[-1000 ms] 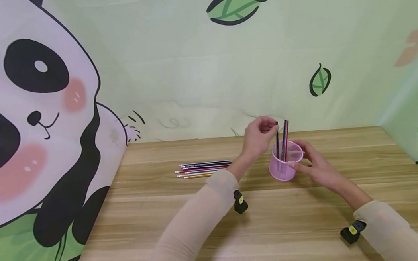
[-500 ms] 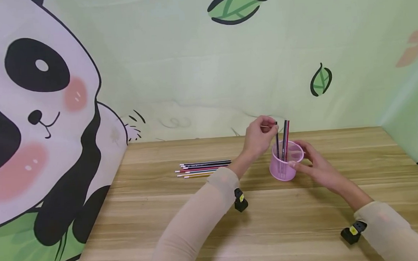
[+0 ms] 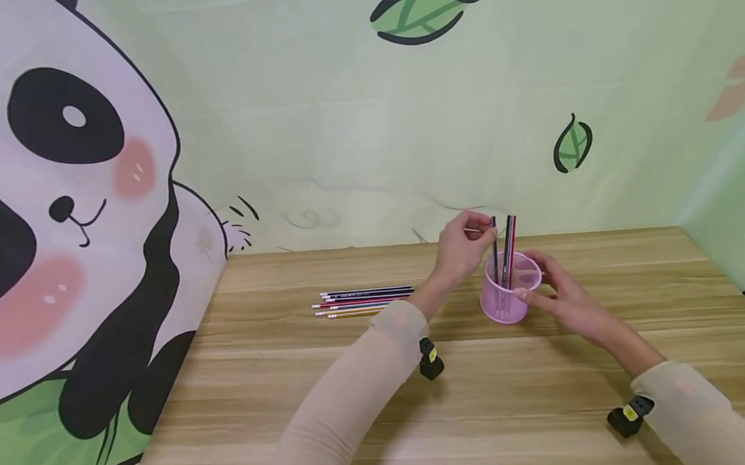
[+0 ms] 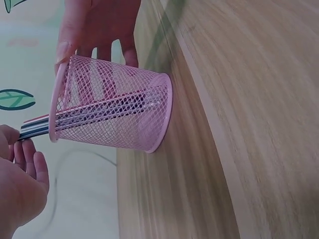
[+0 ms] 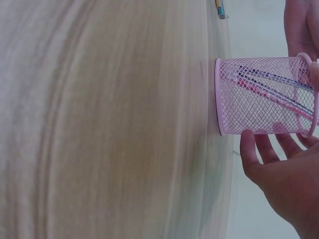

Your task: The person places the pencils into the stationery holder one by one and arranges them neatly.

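A pink mesh pencil cup (image 3: 504, 310) stands upright on the table. My left hand (image 3: 462, 250) is over its left rim and pinches the top of a dark pencil (image 3: 495, 262), whose lower part is inside the cup. Beside that pencil, several others, dark and red, lean in the cup (image 3: 509, 252). My right hand (image 3: 565, 299) holds the cup from the right, thumb at the near rim and fingers round the far side. In the left wrist view, the left fingertips meet the pencil ends (image 4: 34, 130). The mesh cup (image 5: 269, 97) shows the pencils through its wall in the right wrist view.
To the left on the wooden table (image 3: 280, 394), several pencils (image 3: 357, 302) with white eraser ends lie side by side, partly hidden behind the left forearm. A printed backdrop (image 3: 340, 121) with leaves and a panda rises behind the table.
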`<state>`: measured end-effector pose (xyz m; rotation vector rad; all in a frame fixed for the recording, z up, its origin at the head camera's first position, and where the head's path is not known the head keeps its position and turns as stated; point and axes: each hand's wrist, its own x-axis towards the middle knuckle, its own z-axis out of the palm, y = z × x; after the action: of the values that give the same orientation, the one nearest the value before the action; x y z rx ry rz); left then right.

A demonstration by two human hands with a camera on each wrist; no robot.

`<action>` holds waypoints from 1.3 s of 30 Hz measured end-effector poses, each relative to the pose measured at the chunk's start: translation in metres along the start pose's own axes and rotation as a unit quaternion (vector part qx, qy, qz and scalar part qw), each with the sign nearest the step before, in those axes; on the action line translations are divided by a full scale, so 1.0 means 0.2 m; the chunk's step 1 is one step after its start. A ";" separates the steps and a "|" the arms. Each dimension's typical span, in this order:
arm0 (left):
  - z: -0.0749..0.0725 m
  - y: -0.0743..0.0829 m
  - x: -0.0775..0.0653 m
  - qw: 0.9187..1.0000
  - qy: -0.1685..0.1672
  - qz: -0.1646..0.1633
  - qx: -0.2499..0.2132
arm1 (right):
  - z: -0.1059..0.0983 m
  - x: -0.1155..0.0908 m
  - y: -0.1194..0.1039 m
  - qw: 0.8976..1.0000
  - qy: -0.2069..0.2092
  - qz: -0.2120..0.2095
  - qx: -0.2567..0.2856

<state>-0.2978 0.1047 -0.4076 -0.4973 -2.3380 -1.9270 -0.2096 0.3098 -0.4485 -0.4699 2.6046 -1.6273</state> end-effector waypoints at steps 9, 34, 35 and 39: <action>-0.05 -0.07 -0.01 1.000 -0.028 -0.002 0.014 | 0.00 0.00 0.01 1.000 0.001 0.003 -0.003; -0.71 -0.31 -0.24 0.960 -0.172 0.054 0.216 | 0.01 0.02 0.00 1.000 -0.005 0.002 0.001; -0.72 -0.31 -0.25 0.955 -0.182 0.056 0.226 | 0.01 0.01 0.00 1.000 -0.005 0.004 0.002; -0.75 -0.31 -0.28 0.932 -0.218 0.058 0.284 | 0.00 0.00 0.00 1.000 -0.002 0.010 0.000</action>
<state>-0.2850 -0.0606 -0.4491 -1.0438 -2.8752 -1.0752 -0.2095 0.3097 -0.4494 -0.4456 2.5976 -1.6192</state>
